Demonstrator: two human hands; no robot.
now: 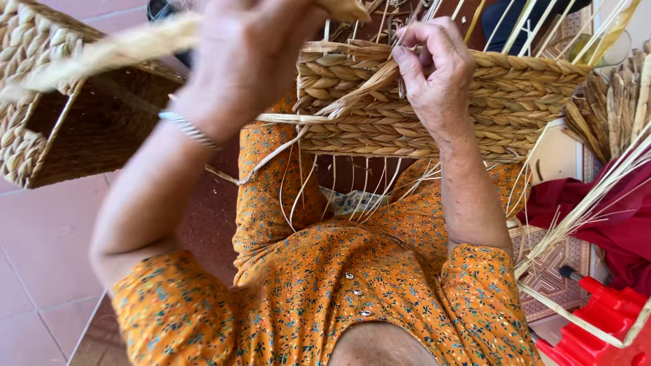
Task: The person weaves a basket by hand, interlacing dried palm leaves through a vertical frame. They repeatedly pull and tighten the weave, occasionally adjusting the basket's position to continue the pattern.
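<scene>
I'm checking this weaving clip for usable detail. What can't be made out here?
Head view:
- Left hand: motion-blurred, fingertips cut off by the top edge.
- Half-woven tan straw basket: top hidden beyond the frame and behind the right hand.
- Red plastic object: cropped at the corner.

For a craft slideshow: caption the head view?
Two hands, left and right, plait straw strands into a woven basket.

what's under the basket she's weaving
Loose straw ends hang from the half-woven basket over a lap in an orange floral dress. The right hand hides part of the basket wall; its inside cannot be seen.
</scene>
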